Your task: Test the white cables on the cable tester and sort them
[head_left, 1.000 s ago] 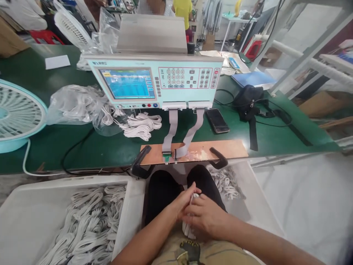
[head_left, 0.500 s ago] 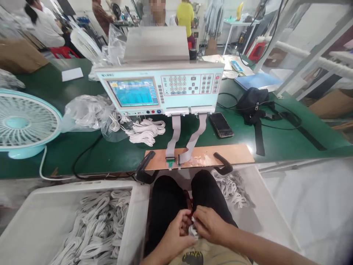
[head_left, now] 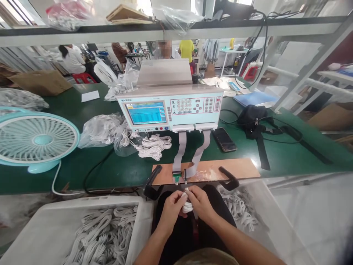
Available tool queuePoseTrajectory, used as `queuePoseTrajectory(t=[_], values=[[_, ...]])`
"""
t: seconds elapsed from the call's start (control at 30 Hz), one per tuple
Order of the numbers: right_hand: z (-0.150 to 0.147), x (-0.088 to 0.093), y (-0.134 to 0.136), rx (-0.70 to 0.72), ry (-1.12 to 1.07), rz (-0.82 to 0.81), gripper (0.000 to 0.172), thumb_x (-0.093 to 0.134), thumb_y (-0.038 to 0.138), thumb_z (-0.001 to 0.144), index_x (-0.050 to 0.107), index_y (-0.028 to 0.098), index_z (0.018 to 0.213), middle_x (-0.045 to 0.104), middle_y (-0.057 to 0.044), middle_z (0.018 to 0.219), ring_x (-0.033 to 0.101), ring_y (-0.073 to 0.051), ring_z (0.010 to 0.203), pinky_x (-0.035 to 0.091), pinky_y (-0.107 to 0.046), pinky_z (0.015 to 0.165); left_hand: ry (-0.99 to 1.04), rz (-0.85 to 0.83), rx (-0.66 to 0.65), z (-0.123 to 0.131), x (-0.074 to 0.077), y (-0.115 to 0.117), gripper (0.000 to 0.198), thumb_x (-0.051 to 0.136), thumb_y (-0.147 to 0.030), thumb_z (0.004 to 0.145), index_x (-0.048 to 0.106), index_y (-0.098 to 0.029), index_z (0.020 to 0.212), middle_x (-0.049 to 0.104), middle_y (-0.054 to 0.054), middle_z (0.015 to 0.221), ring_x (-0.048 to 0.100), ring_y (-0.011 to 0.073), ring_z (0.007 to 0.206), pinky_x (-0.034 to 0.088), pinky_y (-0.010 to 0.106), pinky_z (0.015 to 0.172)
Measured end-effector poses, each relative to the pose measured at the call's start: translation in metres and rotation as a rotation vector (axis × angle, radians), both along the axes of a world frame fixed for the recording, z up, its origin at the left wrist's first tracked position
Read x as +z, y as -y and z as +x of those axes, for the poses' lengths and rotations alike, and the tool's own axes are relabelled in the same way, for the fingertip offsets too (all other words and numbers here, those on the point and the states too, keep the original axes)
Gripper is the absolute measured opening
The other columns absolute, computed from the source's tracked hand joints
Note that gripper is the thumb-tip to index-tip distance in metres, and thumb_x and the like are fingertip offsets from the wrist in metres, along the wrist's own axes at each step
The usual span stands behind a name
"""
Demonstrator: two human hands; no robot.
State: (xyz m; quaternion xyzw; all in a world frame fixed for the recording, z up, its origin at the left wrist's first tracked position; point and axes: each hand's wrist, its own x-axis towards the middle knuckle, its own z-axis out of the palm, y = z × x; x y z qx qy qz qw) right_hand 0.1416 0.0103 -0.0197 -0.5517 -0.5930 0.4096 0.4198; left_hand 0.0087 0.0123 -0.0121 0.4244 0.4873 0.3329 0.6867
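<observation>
A coiled white cable point(head_left: 188, 207) is between my two hands, just below the table's front edge. My left hand point(head_left: 174, 206) is closed on the coil from the left. My right hand point(head_left: 200, 203) pinches a white plug end of it from the right, close under the test connectors. Above them, a green connector board point(head_left: 177, 178) and a second small connector point(head_left: 185, 176) sit at the edge of a copper-coloured board point(head_left: 237, 170). Grey ribbon cables point(head_left: 179, 151) run from these connectors up to a bench tester point(head_left: 168, 106) with a lit blue screen.
A white bin point(head_left: 35, 228) with many coiled cables stands at left, another bin point(head_left: 275, 206) at right. Black clamps point(head_left: 152, 183) hold the board. A fan point(head_left: 41, 140), bundled cables point(head_left: 154, 146), a phone point(head_left: 224, 140) and a black bag point(head_left: 253, 119) lie on the table.
Both hands have moved up and forward from my lap with the cable, towards the connectors at the board's edge. The camera view has tilted upward, so a shelf now shows at the top.
</observation>
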Motion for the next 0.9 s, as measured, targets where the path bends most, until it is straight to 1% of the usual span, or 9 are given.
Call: queuePoseTrajectory(t=[0.07, 0.13, 0.2, 0.27, 0.47, 0.63, 0.73, 0.83, 0.9], values=[[-0.002, -0.002, -0.003, -0.028, -0.151, -0.104, 0.032, 0.043, 0.039, 0.086, 0.056, 0.012, 0.077, 0.053, -0.003, 0.071, 0.047, -0.011, 0.066, 0.037, -0.022, 0.062, 0.046, -0.027, 0.018, 0.001, -0.004, -0.002, 0.033, 0.054, -0.045, 0.077, 0.052, -0.012, 0.079, 0.048, 0.002, 0.067, 0.046, 0.0108, 0.058, 0.045, 0.022, 0.043], [-0.004, -0.004, -0.005, -0.045, -0.264, -0.173, 0.033, 0.045, 0.042, 0.084, 0.057, 0.011, 0.079, 0.052, -0.003, 0.068, 0.046, -0.01, 0.062, 0.037, -0.022, 0.058, 0.097, -0.049, 0.045, 0.0, -0.008, -0.004, 0.034, 0.054, -0.045, 0.077, 0.051, -0.012, 0.081, 0.047, 0.002, 0.066, 0.048, 0.0115, 0.057, 0.045, 0.023, 0.043], [-0.006, -0.004, -0.007, -0.05, -0.325, -0.201, 0.034, 0.047, 0.043, 0.082, 0.057, 0.01, 0.08, 0.051, -0.002, 0.066, 0.045, -0.01, 0.058, 0.037, -0.021, 0.055, 0.105, -0.055, 0.071, -0.002, -0.011, -0.006, 0.035, 0.055, -0.046, 0.076, 0.052, -0.012, 0.083, 0.048, 0.001, 0.065, 0.05, 0.0123, 0.056, 0.045, 0.023, 0.043], [-0.008, -0.003, -0.008, -0.056, -0.344, -0.2, 0.035, 0.049, 0.044, 0.081, 0.058, 0.01, 0.081, 0.05, -0.002, 0.066, 0.044, -0.009, 0.058, 0.036, -0.02, 0.055, 0.062, -0.031, 0.066, -0.006, -0.013, -0.009, 0.037, 0.055, -0.048, 0.076, 0.052, -0.012, 0.082, 0.05, 0.002, 0.063, 0.051, 0.0128, 0.053, 0.045, 0.024, 0.043], [-0.008, -0.002, -0.009, -0.073, -0.371, -0.238, 0.034, 0.053, 0.044, 0.078, 0.059, 0.011, 0.077, 0.049, -0.001, 0.064, 0.043, -0.009, 0.059, 0.035, -0.02, 0.057, -0.116, 0.19, -0.133, -0.02, -0.018, -0.019, 0.036, 0.048, -0.046, 0.081, 0.053, -0.012, 0.07, 0.049, 0.001, 0.055, 0.046, 0.0103, 0.048, 0.039, 0.02, 0.044], [-0.007, 0.0, -0.011, -0.069, -0.382, -0.24, 0.034, 0.056, 0.044, 0.075, 0.061, 0.01, 0.078, 0.051, -0.002, 0.064, 0.044, -0.009, 0.06, 0.035, -0.02, 0.057, -0.15, 0.253, -0.18, -0.024, -0.016, -0.022, 0.034, 0.044, -0.041, 0.084, 0.051, -0.013, 0.066, 0.049, 0.002, 0.059, 0.046, 0.0109, 0.053, 0.037, 0.02, 0.049], [-0.011, 0.005, -0.013, -0.098, -0.527, -0.346, 0.035, 0.061, 0.044, 0.071, 0.061, 0.01, 0.077, 0.051, -0.001, 0.063, 0.043, -0.009, 0.057, 0.035, -0.02, 0.056, -0.118, 0.287, -0.15, -0.025, -0.015, -0.025, 0.031, 0.046, -0.038, 0.083, 0.053, -0.012, 0.067, 0.049, 0.003, 0.066, 0.045, 0.0114, 0.061, 0.036, 0.02, 0.055], [-0.016, 0.009, -0.014, -0.146, -0.694, -0.452, 0.034, 0.065, 0.042, 0.067, 0.061, 0.01, 0.075, 0.055, -0.003, 0.064, 0.046, -0.01, 0.058, 0.037, -0.021, 0.058, -0.073, 0.25, -0.047, -0.024, -0.019, -0.028, 0.029, 0.048, -0.036, 0.082, 0.054, -0.012, 0.066, 0.048, 0.002, 0.069, 0.042, 0.0114, 0.065, 0.034, 0.019, 0.059], [-0.019, 0.012, -0.015, -0.175, -0.763, -0.479, 0.033, 0.067, 0.041, 0.064, 0.061, 0.01, 0.073, 0.056, -0.003, 0.064, 0.048, -0.011, 0.059, 0.038, -0.022, 0.059, -0.059, 0.215, 0.018, -0.022, -0.024, -0.029, 0.029, 0.049, -0.036, 0.081, 0.053, -0.012, 0.065, 0.047, 0.002, 0.066, 0.041, 0.0114, 0.065, 0.033, 0.019, 0.06]])
